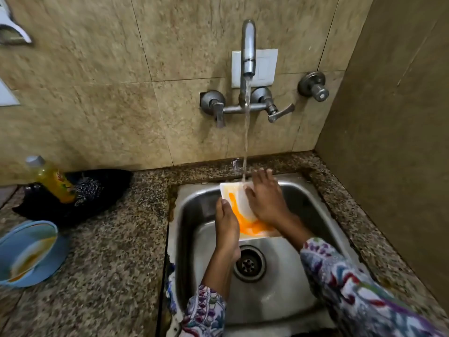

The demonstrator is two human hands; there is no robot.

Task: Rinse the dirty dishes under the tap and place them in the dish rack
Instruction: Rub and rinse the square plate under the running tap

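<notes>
Plate: we see a white square plate smeared orange, tilted over the steel sink, its far edge under the running tap.
Left hand: grips the plate's left edge, thumb on top.
Right hand: lies flat on the plate, fingers straight and spread.
Tabletop: at left, a blue bowl with orange residue; farther back, a yellow bottle.

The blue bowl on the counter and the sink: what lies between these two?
In the head view, only bare speckled granite counter lies between the blue bowl and the sink. The yellow bottle and dark cloth sit farther back.
</notes>
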